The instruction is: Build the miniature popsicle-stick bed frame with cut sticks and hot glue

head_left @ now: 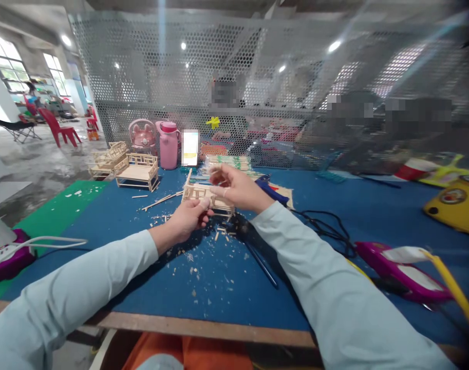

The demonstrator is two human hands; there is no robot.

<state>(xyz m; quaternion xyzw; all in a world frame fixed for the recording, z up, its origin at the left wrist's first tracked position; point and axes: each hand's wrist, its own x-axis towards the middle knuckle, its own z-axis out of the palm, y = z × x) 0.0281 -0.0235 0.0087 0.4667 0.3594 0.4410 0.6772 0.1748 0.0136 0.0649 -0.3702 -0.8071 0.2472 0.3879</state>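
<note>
A small pale wooden frame, like a miniature bench (pixel 223 206), is held just above the blue table (pixel 142 280). My left hand (pixel 186 220) pinches its near left part between thumb and fingers. Over its top right side, my right hand (pixel 240 189) is curled with the fingers close together; what its fingertips grip, if anything, is too small to tell. Finished-looking miniature benches (pixel 137 172) stand at the back left. Thin wooden sticks (pixel 163 200) lie left of the held piece, and short offcuts (pixel 223 234) are scattered below it.
Behind the table rises a perforated metal screen (pixel 142 67). A pink bottle (pixel 168 146) and a lit phone (pixel 190 148) stand before it. A dark pen-like tool (pixel 262 264), black cables (pixel 330 218) and a purple power strip (pixel 407 272) lie to the right.
</note>
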